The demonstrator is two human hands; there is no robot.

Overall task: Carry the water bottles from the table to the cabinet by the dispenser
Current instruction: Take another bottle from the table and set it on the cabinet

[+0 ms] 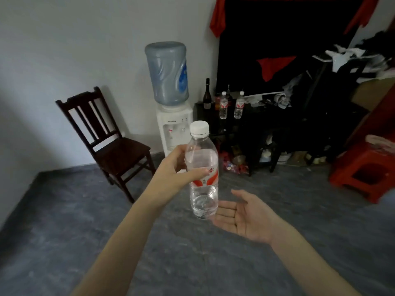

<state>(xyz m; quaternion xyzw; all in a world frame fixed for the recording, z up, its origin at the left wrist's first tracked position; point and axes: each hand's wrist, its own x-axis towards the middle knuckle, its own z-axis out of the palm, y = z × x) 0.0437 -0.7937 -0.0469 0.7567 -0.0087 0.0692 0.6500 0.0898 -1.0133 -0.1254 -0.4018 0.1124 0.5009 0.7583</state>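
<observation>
A clear plastic water bottle (202,169) with a white cap and a red-and-white label is held upright in mid-air, well short of the black cabinet (252,124) that stands just beside the water dispenser (174,124). The bottle appears full or nearly so, and is judged moderately heavy for its size; its thin wall is likely to dent under a hard squeeze, and the smooth film label may slip in a loose grip. The best hold is judged to be around the labelled waist, where the body narrows slightly, with the base supported if needed. It is gripped there by the left hand (177,167), whose fingers (199,173) are closed around the label, thumb in front. The right hand (241,216) is held open, palm up, just beside and below the base, apparently not touching it. Two matching bottles (223,105) already stand on the cabinet top, near a dark wine bottle (207,95). A dark wooden chair (106,137) stands left of the dispenser, and a red stool (367,174) is seen at the right.
</observation>
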